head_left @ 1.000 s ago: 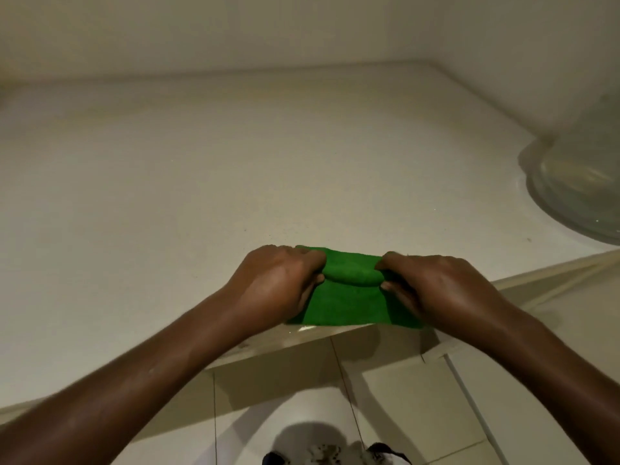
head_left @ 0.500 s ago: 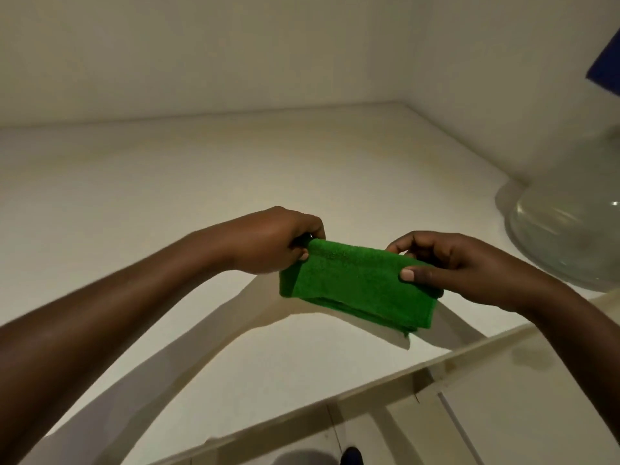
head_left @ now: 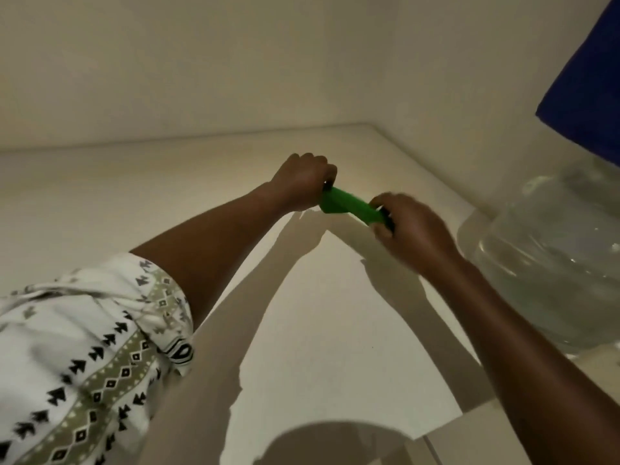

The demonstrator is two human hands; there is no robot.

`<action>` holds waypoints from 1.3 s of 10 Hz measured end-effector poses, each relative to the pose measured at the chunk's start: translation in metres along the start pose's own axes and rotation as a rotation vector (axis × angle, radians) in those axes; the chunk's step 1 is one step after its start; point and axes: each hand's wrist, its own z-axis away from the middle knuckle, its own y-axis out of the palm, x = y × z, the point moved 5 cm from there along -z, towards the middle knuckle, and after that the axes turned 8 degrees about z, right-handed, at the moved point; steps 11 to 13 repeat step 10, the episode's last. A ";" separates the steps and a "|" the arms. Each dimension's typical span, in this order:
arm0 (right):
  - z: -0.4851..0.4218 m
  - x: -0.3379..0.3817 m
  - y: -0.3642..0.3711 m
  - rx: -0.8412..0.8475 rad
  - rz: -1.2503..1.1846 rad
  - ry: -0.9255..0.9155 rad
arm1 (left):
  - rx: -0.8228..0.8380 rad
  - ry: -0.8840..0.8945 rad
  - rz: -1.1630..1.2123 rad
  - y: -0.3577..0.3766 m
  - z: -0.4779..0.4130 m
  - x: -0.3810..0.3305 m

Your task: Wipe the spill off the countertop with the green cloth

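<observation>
Pinching cloth (head_left: 349,207) ends, left hand (head_left: 302,182) and right hand (head_left: 412,229) fisted above counter (head_left: 335,313); risk: elbowing jug (head_left: 553,256).

The green cloth (head_left: 349,207) is looking soft and matt – a folded fabric, its weave too blurred to read. The countertop (head_left: 335,313) is showing as a smooth, pale, hard surface with a dull, even finish, taking crisp shadows and giving back almost no glare. The wall (head_left: 201,62) behind it is appearing the same – flat, matt, plain. At the right, the large water bottle (head_left: 550,263) is reading as clear plastic, glossy and see-through, with small bright glints on its curved side. Above it, the blue fabric (head_left: 590,88) is looking matt. The sleeve (head_left: 84,347) is appearing as thin printed cloth, creased and unshiny.
</observation>
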 end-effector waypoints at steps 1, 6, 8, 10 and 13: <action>0.015 -0.003 0.040 0.166 0.039 -0.037 | 0.025 -0.100 0.023 0.039 -0.001 0.004; -0.003 -0.018 0.122 0.303 0.100 0.037 | 0.227 -0.215 0.096 0.132 -0.011 -0.018; -0.009 -0.011 0.123 0.328 0.132 0.052 | 0.193 -0.259 0.173 0.123 0.005 -0.026; -0.002 0.017 0.110 0.275 0.131 0.047 | 0.117 -0.326 0.183 0.100 0.065 0.005; -0.002 0.017 0.110 0.275 0.131 0.047 | 0.117 -0.326 0.183 0.100 0.065 0.005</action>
